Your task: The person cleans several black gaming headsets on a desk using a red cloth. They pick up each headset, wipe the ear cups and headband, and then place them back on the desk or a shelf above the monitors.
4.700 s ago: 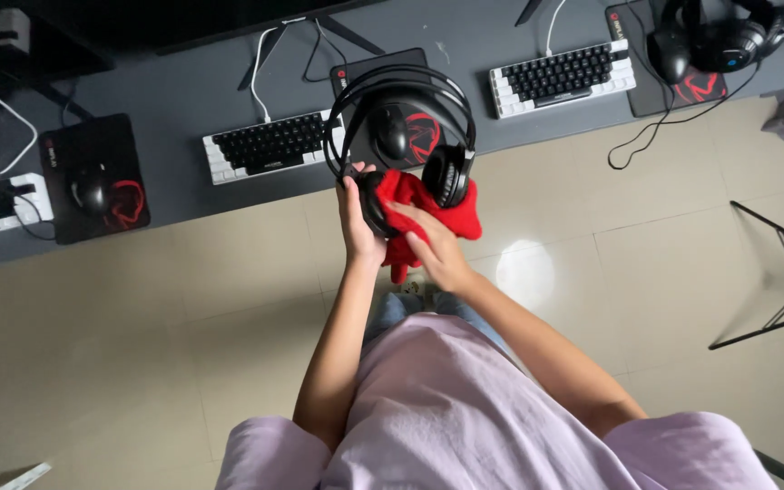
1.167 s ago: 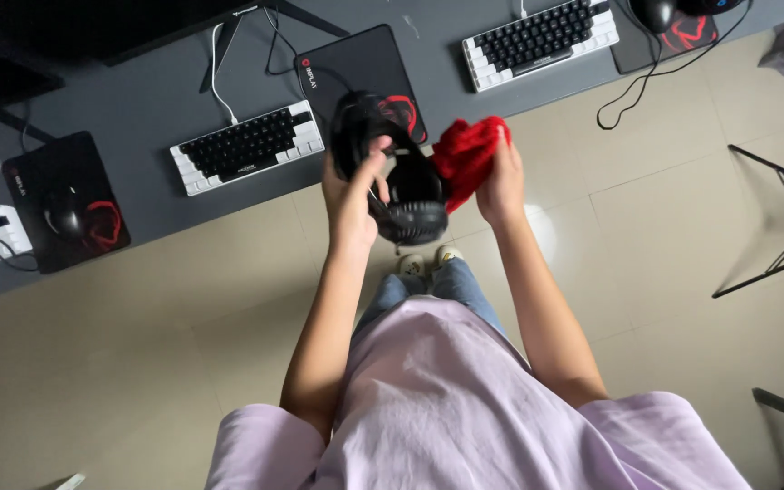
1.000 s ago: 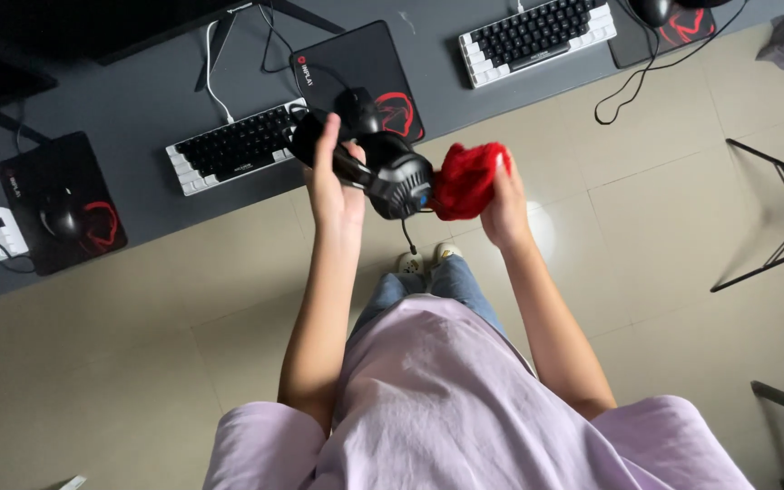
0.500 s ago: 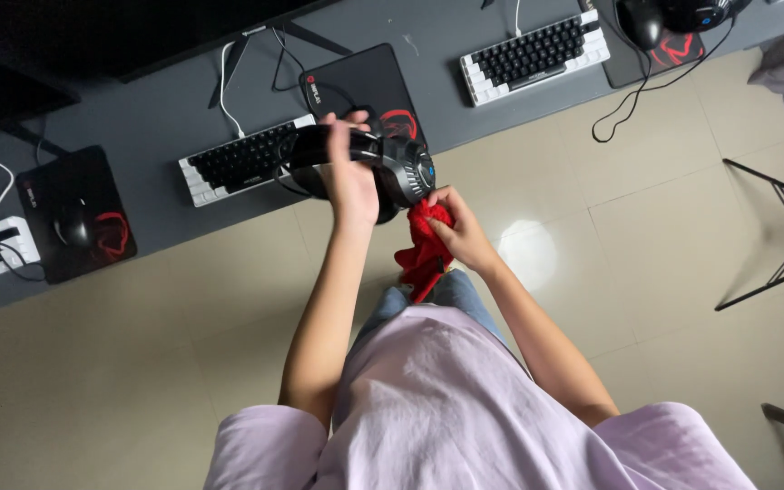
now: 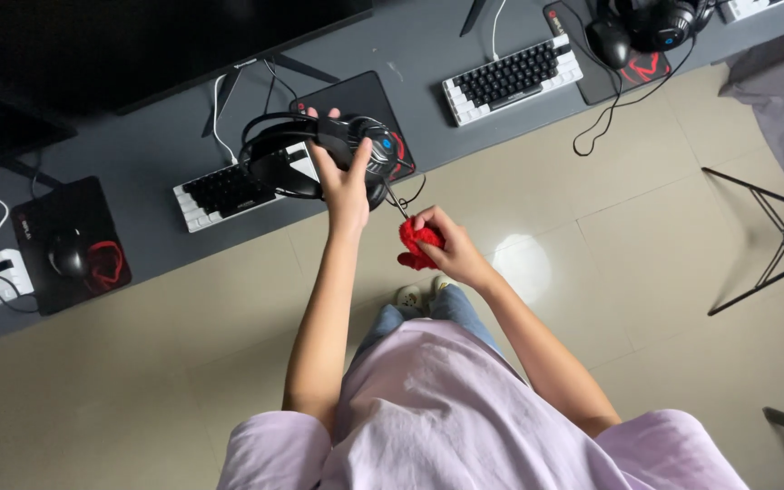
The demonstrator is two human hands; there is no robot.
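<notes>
At the far left of the grey desk [image 5: 147, 204] a black mouse [image 5: 67, 254] sits on a black mouse pad [image 5: 70, 240] with a red mark. Next along, a black-and-white keyboard [image 5: 229, 186] lies partly under the black headset [image 5: 310, 159], which is held up above the desk edge, its band arching to the left and one ear cup facing the camera. The left hand [image 5: 348, 181] grips the headset from below, fingers curled around the band near the ear cup, thumb up. A thin cable hangs from the headset toward the right hand [image 5: 451, 254], which is lower and nearer the body, over the beige tiled floor [image 5: 646, 227]. Its fingers are closed around a bunched red cloth [image 5: 417, 243], apart from the headset. Farther right on the desk lie a second keyboard [image 5: 512, 77], another mouse [image 5: 608, 41] and a second headset [image 5: 660, 20].
</notes>
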